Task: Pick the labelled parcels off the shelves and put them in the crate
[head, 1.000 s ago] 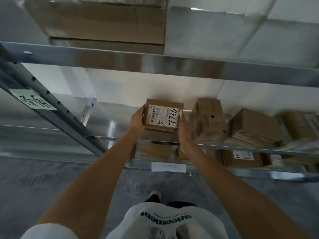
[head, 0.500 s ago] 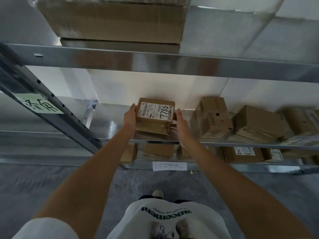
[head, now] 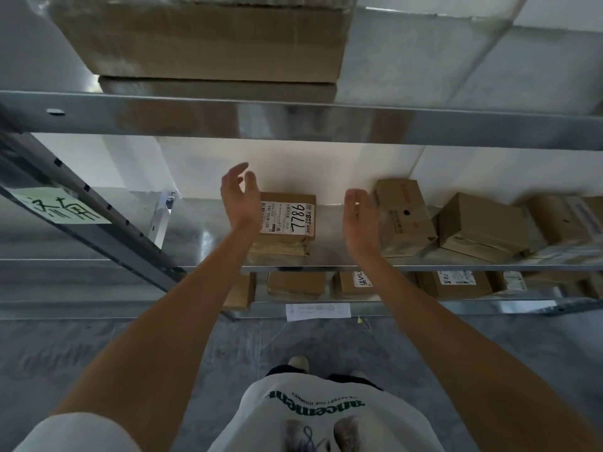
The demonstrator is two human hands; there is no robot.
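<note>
Now that I've let go, parcel 7786 (head: 287, 223) sits back on the shelf (head: 202, 236) between my left hand (head: 239, 199) and right hand (head: 359, 220), both spread wide and empty, so it's no closer to the crate.

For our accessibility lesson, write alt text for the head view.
Both hands, left and right, hang open either side of a labelled parcel on a metal shelf. More boxes sit to the right.

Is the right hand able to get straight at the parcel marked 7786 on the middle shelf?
Probably yes. The right hand hangs open just right of the parcel, with only bare shelf between them. The neighbouring box stands on the hand's far side, out of the way.
</note>
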